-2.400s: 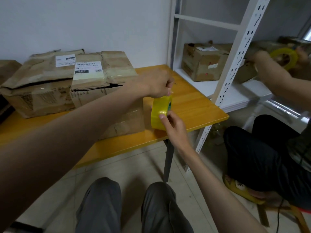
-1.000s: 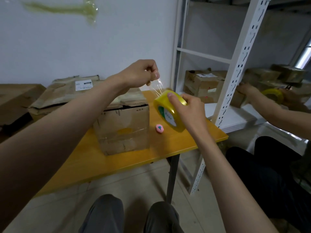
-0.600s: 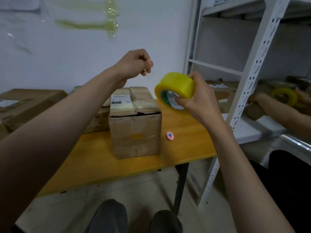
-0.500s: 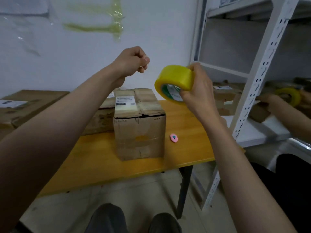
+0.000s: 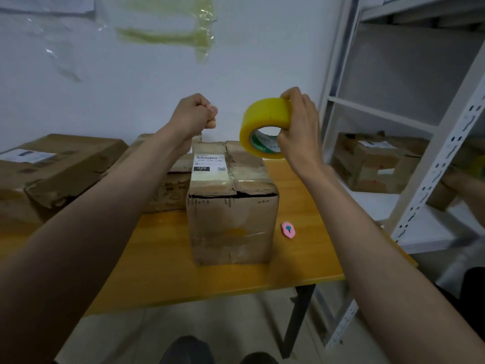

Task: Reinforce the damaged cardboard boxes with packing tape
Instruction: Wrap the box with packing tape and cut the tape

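A small damaged cardboard box [image 5: 231, 216] with a white label stands on the orange table [image 5: 168, 269]; a dark tear runs along its top front edge. Above its back right corner my right hand [image 5: 299, 127] grips a yellow roll of packing tape [image 5: 262, 119], held in the air. My left hand [image 5: 194, 114] is a closed fist above the box's back left. A thin clear shred of tape [image 5: 200, 135] hangs from under its fingers. No tape is visible stretched between the fist and the roll.
A small pink cutter [image 5: 288, 229] lies right of the box. Crushed boxes [image 5: 52, 166] sit at the left and behind. A white metal rack [image 5: 430, 164] at the right holds another box [image 5: 375, 164]; another person's hand [image 5: 464, 185] reaches there. Tape scraps [image 5: 168, 35] stick to the wall.
Both hands rose from the table with the roll to above the box. The left hand pulled away from the roll, and over the last half second the gap widened a little.
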Demonstrator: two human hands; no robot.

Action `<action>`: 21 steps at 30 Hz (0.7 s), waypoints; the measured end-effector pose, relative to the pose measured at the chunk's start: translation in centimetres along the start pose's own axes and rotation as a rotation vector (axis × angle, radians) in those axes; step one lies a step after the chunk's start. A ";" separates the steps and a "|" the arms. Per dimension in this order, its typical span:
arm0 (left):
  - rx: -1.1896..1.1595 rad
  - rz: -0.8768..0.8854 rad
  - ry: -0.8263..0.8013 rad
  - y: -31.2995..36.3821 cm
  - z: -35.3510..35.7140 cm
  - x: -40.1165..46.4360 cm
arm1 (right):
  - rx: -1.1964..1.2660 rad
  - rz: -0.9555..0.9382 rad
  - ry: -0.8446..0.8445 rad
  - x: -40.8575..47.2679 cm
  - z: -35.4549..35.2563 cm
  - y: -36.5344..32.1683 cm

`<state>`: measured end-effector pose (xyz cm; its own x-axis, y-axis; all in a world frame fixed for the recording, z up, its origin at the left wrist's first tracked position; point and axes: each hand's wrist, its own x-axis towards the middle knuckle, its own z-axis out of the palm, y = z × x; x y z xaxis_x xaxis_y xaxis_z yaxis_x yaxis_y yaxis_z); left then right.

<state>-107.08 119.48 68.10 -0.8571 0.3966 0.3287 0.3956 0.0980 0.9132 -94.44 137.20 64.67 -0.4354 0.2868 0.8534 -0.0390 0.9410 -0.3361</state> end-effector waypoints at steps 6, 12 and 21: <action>-0.051 -0.031 0.091 -0.3 -1.2 2.4 | -0.164 -0.010 -0.023 1.8 1.5 1.4; -0.001 -0.101 0.131 -2.6 -3.3 4.2 | -0.198 0.081 0.004 2.0 3.1 4.5; -0.010 -0.238 0.085 -7.3 -1.7 8.0 | -0.242 0.065 -0.068 3.8 7.6 9.2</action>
<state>-117.42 120.37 64.45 -0.9507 0.2847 0.1228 0.1763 0.1706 0.9694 -103.27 145.62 61.80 -0.4899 0.3428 0.8015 0.2039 0.9390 -0.2770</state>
